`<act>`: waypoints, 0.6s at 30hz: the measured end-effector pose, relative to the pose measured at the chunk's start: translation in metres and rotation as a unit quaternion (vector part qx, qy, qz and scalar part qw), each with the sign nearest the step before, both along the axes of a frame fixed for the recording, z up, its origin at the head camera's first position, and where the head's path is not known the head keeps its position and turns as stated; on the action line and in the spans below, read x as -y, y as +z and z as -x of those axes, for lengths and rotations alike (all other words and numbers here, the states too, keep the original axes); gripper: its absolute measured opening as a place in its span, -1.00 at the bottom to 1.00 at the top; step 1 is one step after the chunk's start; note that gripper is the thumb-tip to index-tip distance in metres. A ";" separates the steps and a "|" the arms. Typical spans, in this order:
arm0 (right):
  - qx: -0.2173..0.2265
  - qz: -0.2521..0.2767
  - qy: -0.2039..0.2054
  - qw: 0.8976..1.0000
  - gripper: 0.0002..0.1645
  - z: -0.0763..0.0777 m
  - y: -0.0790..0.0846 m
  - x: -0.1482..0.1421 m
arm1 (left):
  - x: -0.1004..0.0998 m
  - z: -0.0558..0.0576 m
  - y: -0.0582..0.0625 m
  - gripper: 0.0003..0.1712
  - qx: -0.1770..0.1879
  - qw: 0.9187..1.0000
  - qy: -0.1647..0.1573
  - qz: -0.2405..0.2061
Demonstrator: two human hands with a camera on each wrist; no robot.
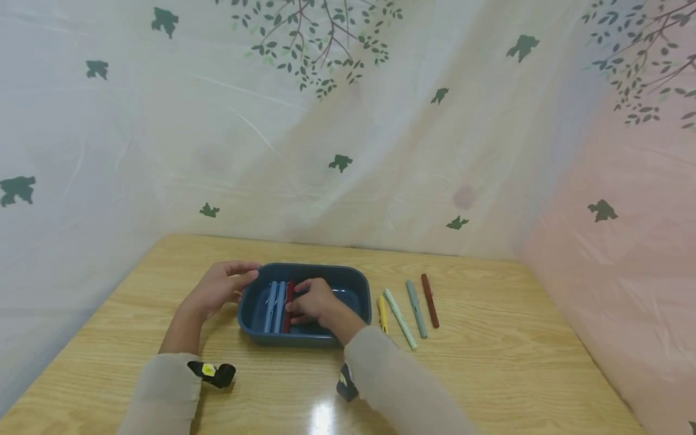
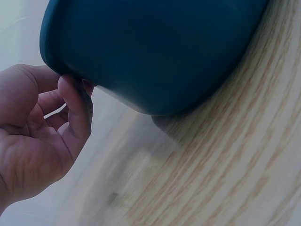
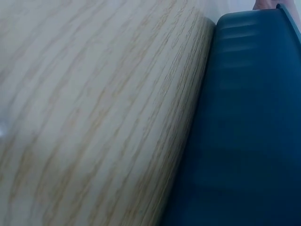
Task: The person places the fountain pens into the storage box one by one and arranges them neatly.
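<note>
Blue tray (image 1: pixel 296 340), on wood table (image 1: pixel 489 368) | left hand (image 1: pixel 220 289), half-curled, grips tray at 10 o'clock | right hand (image 1: pixel 317 305), inside, nearly closed, pinches red pen (image 1: pixel 287 325) | two blue pens (image 1: pixel 280 308), toward 9 o'clock | four loose pens (image 1: pixel 400 320), outside, 3 o'clock

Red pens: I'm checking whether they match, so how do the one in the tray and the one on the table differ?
The inner red pen lies in the blue tray beside two blue pens; the outer red pen lies on the wooden table. The right hand touches and partly covers the inner red pen; the outer red pen is untouched. Both are slim and dark red.
</note>
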State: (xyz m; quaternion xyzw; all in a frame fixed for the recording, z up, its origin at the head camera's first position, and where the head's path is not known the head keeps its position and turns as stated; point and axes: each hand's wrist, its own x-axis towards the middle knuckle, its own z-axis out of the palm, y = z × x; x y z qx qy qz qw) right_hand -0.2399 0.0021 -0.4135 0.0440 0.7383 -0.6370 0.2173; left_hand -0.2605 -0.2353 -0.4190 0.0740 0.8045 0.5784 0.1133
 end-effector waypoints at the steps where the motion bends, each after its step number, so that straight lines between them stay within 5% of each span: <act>1: -0.001 -0.003 0.000 1.000 -0.45 0.000 0.000 0.000 | 0.000 0.000 0.000 -0.43 0.001 1.000 0.000 0.000; 18: -0.018 -0.055 -0.019 0.998 -0.64 0.000 0.001 0.002 | -0.002 -0.002 0.002 -0.45 0.002 1.000 0.002 0.003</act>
